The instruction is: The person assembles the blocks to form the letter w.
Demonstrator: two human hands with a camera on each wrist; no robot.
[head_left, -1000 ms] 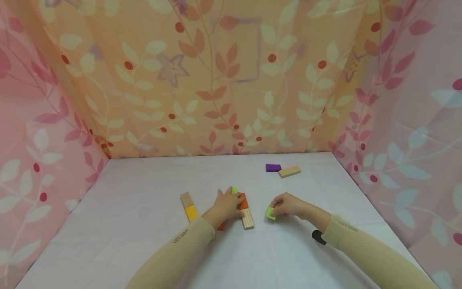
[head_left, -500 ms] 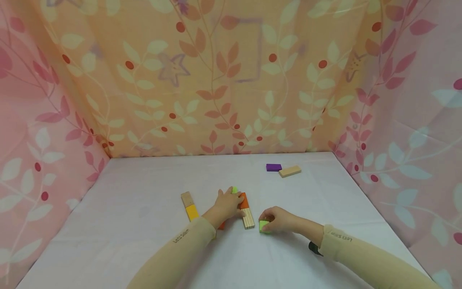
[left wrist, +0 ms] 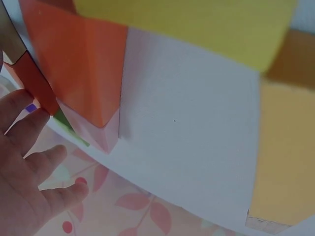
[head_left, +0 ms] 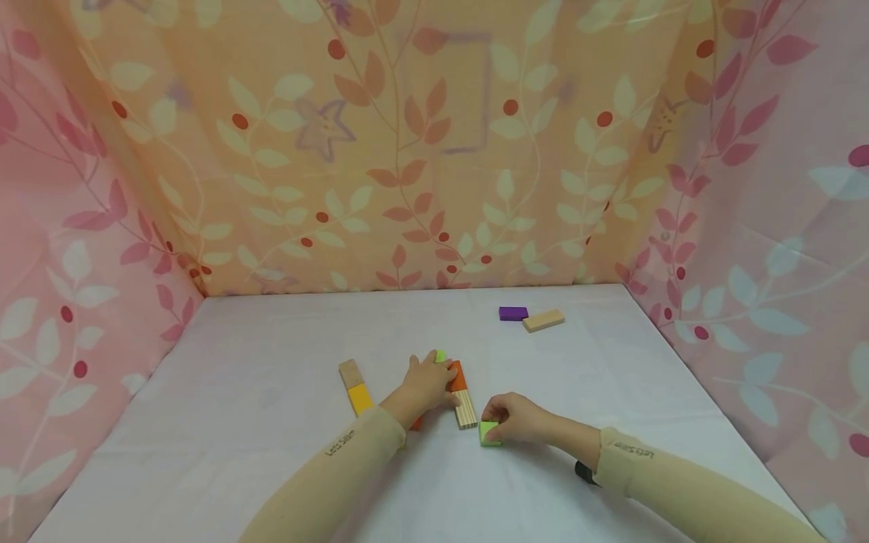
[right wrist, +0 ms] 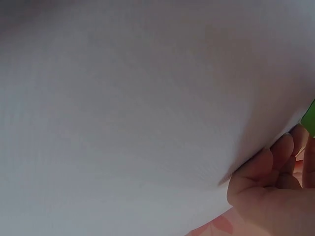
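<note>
My right hand [head_left: 519,418] pinches a light green block [head_left: 487,433] low over the white table, just right of the near end of a striped wood block [head_left: 465,411]. That block lies end to end with an orange block [head_left: 459,375]. Over this row my left hand [head_left: 426,386] is spread, fingertips at the orange block's side. Another light green block [head_left: 440,355] peeks out beyond the left fingers. In the left wrist view the fingers [left wrist: 49,162] are loosely extended beside the row. Only a corner of the pinched green block [right wrist: 310,120] shows in the right wrist view.
Left of the left hand lies a row with a plain wood block [head_left: 351,373] and a yellow block [head_left: 360,400]. A red-orange block [head_left: 416,424] is partly under the left wrist. Farther back are a purple block [head_left: 513,314] and a wood block [head_left: 544,320]. Patterned cloth [head_left: 407,151] walls the table.
My right hand has carried the green block left and toward me, to near the striped wood block's close end. The left hand has stayed put.
</note>
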